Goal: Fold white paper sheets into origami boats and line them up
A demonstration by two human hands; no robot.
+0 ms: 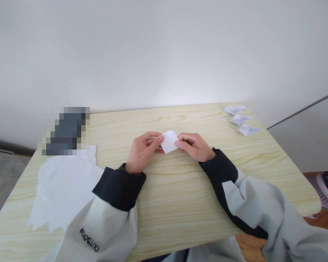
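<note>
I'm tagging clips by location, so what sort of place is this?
Probably a plain room at home: a light wooden table against a bare white wall, loose white sheets, and a half-folded paper.

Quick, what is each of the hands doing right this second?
Left hand: closed, pinching the left side of the folded white paper.
Right hand: closed, pinching the same paper's right side.

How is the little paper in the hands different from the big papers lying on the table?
The folded paper is small; the flat sheets are far larger. The folded paper is creased into a pointed shape; the flat sheets lie unfolded in a fanned pile. The folded paper is pinched between the left hand and right hand; the flat sheets rest on the table, in neither hand. Both are white paper.
</note>
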